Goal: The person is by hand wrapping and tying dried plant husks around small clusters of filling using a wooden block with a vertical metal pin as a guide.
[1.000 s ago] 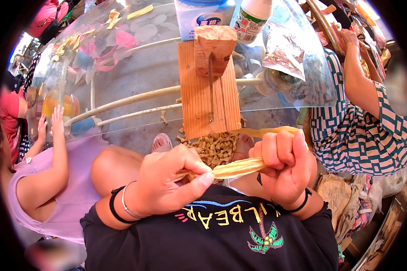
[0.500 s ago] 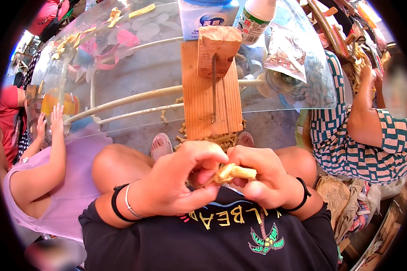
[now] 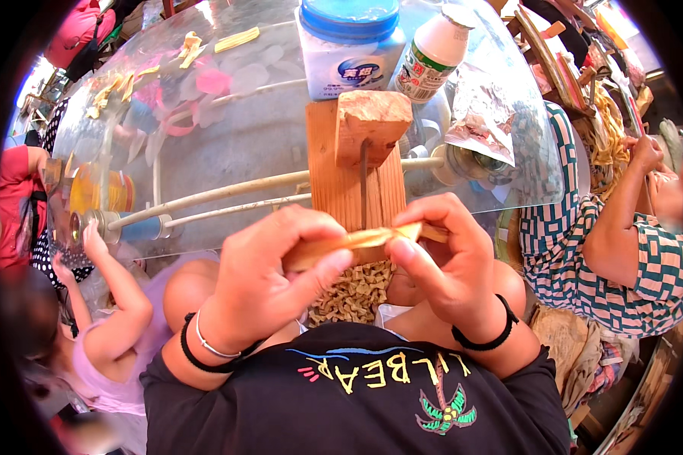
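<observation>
A pale yellow, folded strip (image 3: 357,241) stretches level between my two hands, just in front of a wooden board (image 3: 326,178). My left hand (image 3: 277,262) is closed around its left part, thumb along the near side. My right hand (image 3: 448,254) pinches the other part between thumb and fingers, where the strip looks folded over. On the board stands a wooden block (image 3: 372,125) with a thin metal rod (image 3: 363,186) running from it toward me. Below my hands, a pile of small, yellowish pieces (image 3: 353,292) lies between my legs.
A glass table (image 3: 243,144) carries a blue-lidded tub (image 3: 349,57), a white bottle (image 3: 432,57), a crumpled packet (image 3: 482,121) and loose yellow strips (image 3: 237,39). A person in lilac (image 3: 121,341) sits at left; another in patterned clothes (image 3: 607,250) sits at right.
Both hands have moved up and away from my body. The strip, bunched in a knot-like shape before, is now drawn out lengthwise. The person at left has leaned back and lowered their hands.
</observation>
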The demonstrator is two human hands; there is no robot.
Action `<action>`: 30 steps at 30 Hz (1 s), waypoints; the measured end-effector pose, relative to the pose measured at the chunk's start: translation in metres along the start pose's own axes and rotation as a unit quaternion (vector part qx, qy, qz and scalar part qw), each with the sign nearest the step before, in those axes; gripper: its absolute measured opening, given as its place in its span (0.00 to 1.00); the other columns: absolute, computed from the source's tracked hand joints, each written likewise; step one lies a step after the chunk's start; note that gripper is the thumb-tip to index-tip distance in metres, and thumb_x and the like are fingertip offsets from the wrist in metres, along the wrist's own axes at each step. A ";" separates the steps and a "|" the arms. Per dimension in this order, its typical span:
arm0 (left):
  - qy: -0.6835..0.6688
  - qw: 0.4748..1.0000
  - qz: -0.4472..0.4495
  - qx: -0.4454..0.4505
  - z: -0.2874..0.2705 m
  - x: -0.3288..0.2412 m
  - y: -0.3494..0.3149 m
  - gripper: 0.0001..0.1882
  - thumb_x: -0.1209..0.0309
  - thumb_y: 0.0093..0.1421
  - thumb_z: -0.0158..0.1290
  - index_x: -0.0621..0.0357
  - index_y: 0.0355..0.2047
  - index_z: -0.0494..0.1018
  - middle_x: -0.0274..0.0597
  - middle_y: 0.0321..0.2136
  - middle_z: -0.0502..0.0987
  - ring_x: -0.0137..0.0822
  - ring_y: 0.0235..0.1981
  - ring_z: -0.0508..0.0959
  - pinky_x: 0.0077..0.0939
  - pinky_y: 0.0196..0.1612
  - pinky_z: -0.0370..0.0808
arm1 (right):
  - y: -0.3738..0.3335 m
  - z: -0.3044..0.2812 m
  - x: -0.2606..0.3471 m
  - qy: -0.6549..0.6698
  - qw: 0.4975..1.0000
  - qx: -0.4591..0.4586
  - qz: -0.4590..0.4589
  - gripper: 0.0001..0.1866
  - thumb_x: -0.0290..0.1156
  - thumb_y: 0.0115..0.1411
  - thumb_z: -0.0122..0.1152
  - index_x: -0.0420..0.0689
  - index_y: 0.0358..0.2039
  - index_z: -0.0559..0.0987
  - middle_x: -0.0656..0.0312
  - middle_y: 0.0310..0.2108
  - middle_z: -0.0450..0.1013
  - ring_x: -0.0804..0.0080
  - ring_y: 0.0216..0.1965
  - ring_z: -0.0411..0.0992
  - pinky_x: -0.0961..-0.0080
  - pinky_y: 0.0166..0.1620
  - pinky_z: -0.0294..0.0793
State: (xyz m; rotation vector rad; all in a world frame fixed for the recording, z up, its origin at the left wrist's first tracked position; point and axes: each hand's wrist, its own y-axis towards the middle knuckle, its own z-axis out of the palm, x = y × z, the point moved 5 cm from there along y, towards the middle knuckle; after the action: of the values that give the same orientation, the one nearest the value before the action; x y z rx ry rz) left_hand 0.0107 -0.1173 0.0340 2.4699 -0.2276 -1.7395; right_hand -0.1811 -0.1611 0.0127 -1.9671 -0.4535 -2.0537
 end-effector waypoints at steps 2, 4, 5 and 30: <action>-0.002 1.000 -0.001 -0.027 -0.002 0.008 0.005 0.11 0.76 0.55 0.64 0.62 0.38 0.76 0.41 0.30 0.79 0.33 0.28 0.79 0.23 0.31 0.73 | 0.008 -0.001 -0.001 -0.014 1.000 -0.005 -0.012 0.13 0.25 0.59 0.68 0.36 0.42 0.76 0.65 0.35 0.72 0.85 0.32 0.71 0.87 0.34 0.69; 0.012 0.999 0.014 -0.041 -0.003 0.009 0.011 0.11 0.76 0.55 0.64 0.62 0.37 0.76 0.40 0.29 0.79 0.32 0.27 0.77 0.21 0.31 0.72 | 0.012 0.001 -0.002 -0.016 0.999 -0.017 -0.036 0.13 0.24 0.60 0.67 0.36 0.43 0.75 0.66 0.35 0.71 0.86 0.31 0.70 0.88 0.34 0.68; 0.011 0.999 0.016 -0.043 -0.002 0.009 0.013 0.11 0.76 0.55 0.64 0.62 0.37 0.76 0.40 0.29 0.79 0.32 0.27 0.77 0.22 0.31 0.72 | 0.013 0.002 -0.004 -0.003 0.999 -0.035 -0.035 0.12 0.23 0.60 0.66 0.36 0.43 0.75 0.67 0.35 0.71 0.87 0.31 0.69 0.88 0.34 0.68; -0.148 0.983 -0.062 -0.091 0.008 -0.006 -0.014 0.06 0.74 0.63 0.57 0.59 0.38 0.73 0.47 0.41 0.76 0.34 0.39 0.75 0.26 0.42 0.73 | -0.006 -0.002 0.026 -0.199 0.962 0.059 -0.176 0.13 0.29 0.51 0.72 0.41 0.38 0.83 0.57 0.35 0.76 0.65 0.37 0.74 0.72 0.40 0.73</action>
State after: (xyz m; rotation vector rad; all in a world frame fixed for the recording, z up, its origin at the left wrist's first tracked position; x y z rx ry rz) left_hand 0.0018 -0.1027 0.0343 2.1344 0.0626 -2.0726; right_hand -0.1865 -0.1561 0.0387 -2.3639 -1.0522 -1.7463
